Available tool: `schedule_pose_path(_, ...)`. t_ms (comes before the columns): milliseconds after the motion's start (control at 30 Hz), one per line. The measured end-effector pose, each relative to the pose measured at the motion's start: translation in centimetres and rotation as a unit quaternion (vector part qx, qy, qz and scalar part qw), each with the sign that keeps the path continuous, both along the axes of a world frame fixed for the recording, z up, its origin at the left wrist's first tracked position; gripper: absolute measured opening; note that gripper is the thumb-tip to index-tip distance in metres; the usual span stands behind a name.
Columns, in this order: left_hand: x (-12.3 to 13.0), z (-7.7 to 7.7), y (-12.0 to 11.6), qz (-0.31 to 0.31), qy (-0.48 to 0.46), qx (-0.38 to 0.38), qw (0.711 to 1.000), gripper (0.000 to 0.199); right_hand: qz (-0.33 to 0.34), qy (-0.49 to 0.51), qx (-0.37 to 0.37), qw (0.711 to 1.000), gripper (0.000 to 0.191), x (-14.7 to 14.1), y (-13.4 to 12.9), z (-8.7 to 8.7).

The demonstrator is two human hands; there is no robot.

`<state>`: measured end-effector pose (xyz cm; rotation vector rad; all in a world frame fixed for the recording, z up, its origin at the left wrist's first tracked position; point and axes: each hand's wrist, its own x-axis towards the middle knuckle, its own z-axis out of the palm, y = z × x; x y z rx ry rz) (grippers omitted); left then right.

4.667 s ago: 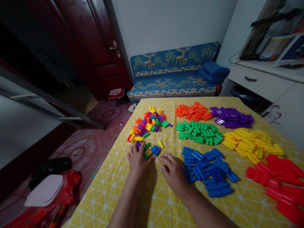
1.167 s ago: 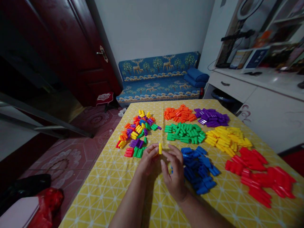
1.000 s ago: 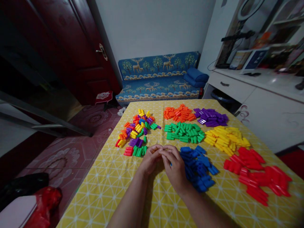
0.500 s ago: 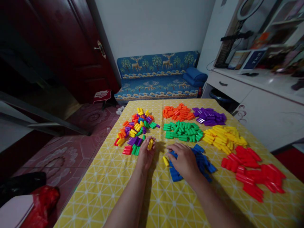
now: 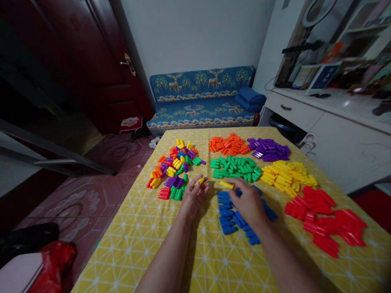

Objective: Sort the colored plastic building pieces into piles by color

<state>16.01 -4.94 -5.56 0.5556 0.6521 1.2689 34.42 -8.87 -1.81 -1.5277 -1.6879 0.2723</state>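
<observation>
My left hand [image 5: 194, 196] is closed on a yellow piece [image 5: 200, 181] above the middle of the table. Between the fingertips of my right hand [image 5: 246, 199] is another yellow piece [image 5: 226, 185], held over the blue pile [image 5: 226, 211], which the hand partly hides. Left of my left hand lie a small red group [image 5: 164, 193], a green group [image 5: 176, 193] and purple pieces [image 5: 173, 181]. Behind these is a mixed-colour pile [image 5: 179, 158]. Beyond my right hand lies the green pile [image 5: 236, 167].
On the yellow patterned tablecloth [image 5: 137, 252] are also orange [image 5: 229, 144], purple [image 5: 269, 149], yellow [image 5: 287, 177] and red [image 5: 326, 224] piles. A blue sofa [image 5: 201, 97] stands behind the table, a white cabinet [image 5: 351, 142] at the right.
My right hand has picked up the yellow piece from beside the blue pile and moved up and right. More blue pieces show. My left hand has shifted slightly right, its piece now tilted.
</observation>
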Motion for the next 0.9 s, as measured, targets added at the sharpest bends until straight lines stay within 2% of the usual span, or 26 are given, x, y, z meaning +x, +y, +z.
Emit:
schedule_pose_path(100,0.3,-0.3,0.1,-0.010,0.012,0.009,1.000,0.051,-0.195,0.020,0.072,0.978,0.026,8.6,2.1,0.3)
schedule_pose_path(200,0.8,-0.4,0.2,-0.024,0.030,0.026,0.999,0.053,-0.318,-0.012,0.056,0.946,0.026,16.3,3.1,-0.1)
schedule_pose_path(300,1.0,-0.5,0.3,-0.044,0.052,0.039,0.997,0.053,-0.357,-0.062,0.002,0.932,0.023,20.3,3.4,-0.8)
schedule_pose_path(400,0.9,-0.4,0.2,-0.053,0.066,0.036,0.996,0.050,-0.340,-0.081,-0.023,0.937,0.017,21.1,3.4,-1.3)
schedule_pose_path(533,0.9,-0.2,-0.1,-0.065,0.063,0.035,0.995,0.049,-0.333,-0.105,-0.026,0.937,0.017,19.2,3.5,-1.2)
schedule_pose_path(633,0.9,0.0,-0.2,-0.087,0.070,0.045,0.993,0.052,-0.291,-0.094,0.030,0.952,0.023,15.0,3.4,-0.2)
schedule_pose_path(700,0.8,0.1,-0.2,-0.099,0.080,0.048,0.991,0.057,-0.187,-0.035,0.060,0.980,0.023,10.7,3.2,0.5)
schedule_pose_path(733,0.8,0.1,-0.2,-0.102,0.085,0.051,0.990,0.059,-0.114,0.003,0.050,0.992,0.022,8.2,3.1,0.9)
schedule_pose_path(800,0.7,0.0,-0.2,-0.105,0.093,0.058,0.988,0.062,0.012,0.053,-0.007,0.998,0.022,3.4,2.7,1.2)
schedule_pose_path(900,0.6,-0.3,-0.3,-0.099,0.099,0.062,0.988,0.063,0.087,0.057,-0.056,0.993,0.035,-2.1,1.7,1.2)
